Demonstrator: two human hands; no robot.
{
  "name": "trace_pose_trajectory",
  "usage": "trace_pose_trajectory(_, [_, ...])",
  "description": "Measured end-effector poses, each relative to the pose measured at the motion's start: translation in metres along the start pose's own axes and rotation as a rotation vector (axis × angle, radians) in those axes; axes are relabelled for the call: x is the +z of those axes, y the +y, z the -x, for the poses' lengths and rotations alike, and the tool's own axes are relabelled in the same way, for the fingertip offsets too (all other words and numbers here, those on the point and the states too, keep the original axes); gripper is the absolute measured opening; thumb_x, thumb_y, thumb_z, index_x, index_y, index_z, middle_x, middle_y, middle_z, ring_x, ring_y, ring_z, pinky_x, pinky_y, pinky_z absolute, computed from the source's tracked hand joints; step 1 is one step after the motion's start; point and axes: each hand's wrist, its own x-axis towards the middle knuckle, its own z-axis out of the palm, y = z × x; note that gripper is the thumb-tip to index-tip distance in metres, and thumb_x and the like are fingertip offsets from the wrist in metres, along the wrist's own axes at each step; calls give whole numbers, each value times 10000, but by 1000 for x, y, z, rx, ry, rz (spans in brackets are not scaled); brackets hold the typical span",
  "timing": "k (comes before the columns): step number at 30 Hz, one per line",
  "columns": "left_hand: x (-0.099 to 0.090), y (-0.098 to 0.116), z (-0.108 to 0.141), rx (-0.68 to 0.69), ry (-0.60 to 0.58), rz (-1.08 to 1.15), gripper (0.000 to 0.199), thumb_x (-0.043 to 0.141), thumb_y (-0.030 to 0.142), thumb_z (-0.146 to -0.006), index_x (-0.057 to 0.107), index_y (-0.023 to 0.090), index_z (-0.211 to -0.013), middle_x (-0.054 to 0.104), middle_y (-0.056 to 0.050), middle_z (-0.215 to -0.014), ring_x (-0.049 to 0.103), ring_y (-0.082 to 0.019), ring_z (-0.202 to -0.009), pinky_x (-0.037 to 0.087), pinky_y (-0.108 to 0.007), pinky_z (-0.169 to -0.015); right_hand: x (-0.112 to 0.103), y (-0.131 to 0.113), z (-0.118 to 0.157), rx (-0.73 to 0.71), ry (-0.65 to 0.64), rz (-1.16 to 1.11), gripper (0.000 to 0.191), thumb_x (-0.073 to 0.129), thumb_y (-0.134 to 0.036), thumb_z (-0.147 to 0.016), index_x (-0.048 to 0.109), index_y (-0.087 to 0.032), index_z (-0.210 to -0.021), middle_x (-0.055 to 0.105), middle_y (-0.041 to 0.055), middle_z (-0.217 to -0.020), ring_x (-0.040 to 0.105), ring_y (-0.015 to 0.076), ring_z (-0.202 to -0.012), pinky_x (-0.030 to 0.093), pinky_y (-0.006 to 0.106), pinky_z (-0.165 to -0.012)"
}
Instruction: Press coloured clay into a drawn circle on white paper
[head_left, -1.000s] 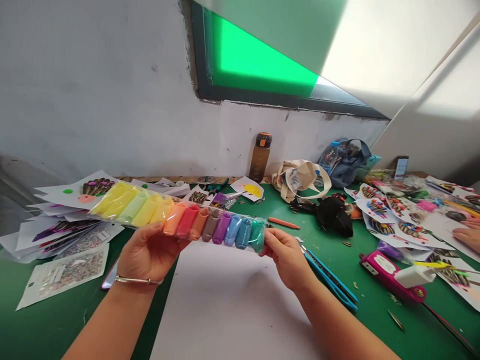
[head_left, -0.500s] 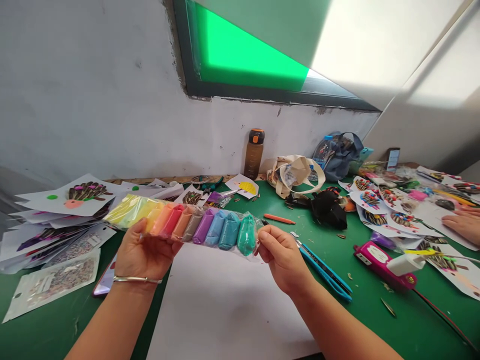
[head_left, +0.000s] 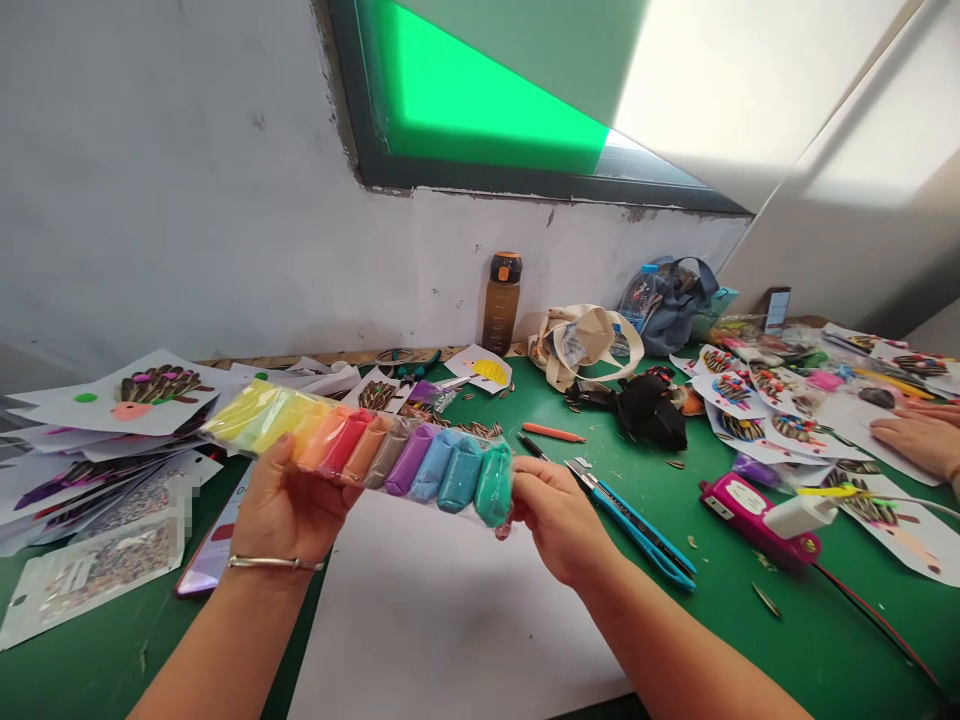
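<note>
Head view, clear-wrapped rainbow clay rolls, left hand, right hand gripping

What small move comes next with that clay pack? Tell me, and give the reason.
Probably lower the clear pack of rainbow modelling clay onto the white sheet. Your left hand and right hand hold it at either end, level, and that sheet lies directly beneath it, the nearest surface within easy reach.

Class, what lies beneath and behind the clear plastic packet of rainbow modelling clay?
Below the clear plastic packet, between left hand and right hand, lies white paper on a green mat. Behind it: a white card with seed shells; what the packet covers is hidden.
</note>
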Motion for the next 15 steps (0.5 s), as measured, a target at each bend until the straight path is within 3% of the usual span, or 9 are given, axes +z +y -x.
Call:
trace_pose_trajectory(6, [3,0,-12,-94,94,53,333,443,363,-936,623,129,-1089,734,-73,-792,681,-183,-562,576,-269,-451,7,-5,1,-106,-39,-136,174,516,-145,-796,651,-141,-687,595,18,-599,552,123,-551,427,261,-559])
trace_pose_trajectory(8, [12,6,-19,-79,100,38,364,417,403,-945,624,134,-1078,730,-57,-772,666,-162,-539,561,-246,-431,7,-9,-3,-139,-49,-166,173,522,-147,-807,653,-144,-694,586,11,-606,540,112,-554,420,251,-555])
trace_pose_trajectory(12, [42,19,-28,16,-73,52,455,401,506,-924,597,164,-1149,713,-78,-1004,691,-224,-874,601,-336,-679,7,-23,-16,-160,-73,-135,103,582,-192,-811,647,-152,-742,584,3,-652,531,109,-599,446,258,-597])
trace_pose_trajectory(15, [62,17,-27,9,-182,60,427,468,521,-891,616,191,-1117,699,-70,-1031,665,-233,-941,577,-403,-786,11,-29,-29,-112,-97,-61,24,612,-168,-763,628,-160,-778,589,-1,-667,541,124,-621,452,271,-602])
